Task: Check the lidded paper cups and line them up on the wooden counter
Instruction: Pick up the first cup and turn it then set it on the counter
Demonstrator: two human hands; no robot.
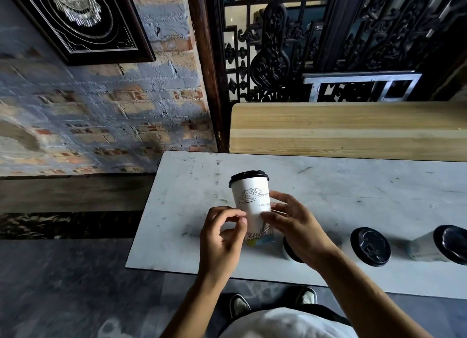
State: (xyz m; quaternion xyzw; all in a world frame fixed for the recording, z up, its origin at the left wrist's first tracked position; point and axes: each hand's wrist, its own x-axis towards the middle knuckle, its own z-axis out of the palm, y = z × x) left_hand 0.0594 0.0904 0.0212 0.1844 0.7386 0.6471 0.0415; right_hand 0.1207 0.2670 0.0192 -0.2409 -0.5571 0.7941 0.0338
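Scuffed white table (328, 186) below wooden counter (353, 127), three lidded cups (371, 246) beside both hands' (219, 239) clasped cup (251, 201)

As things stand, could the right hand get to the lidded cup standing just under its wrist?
Probably not at once. The right hand and left hand both hold the raised cup, so its grip is taken. The nearest cup stands right beneath the wrist, with nothing else between.

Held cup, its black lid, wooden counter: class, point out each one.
Held cup (250, 198), head view, white printed side.
Black lid (249, 177), head view, front rim.
Wooden counter (353, 127), head view, bare top.
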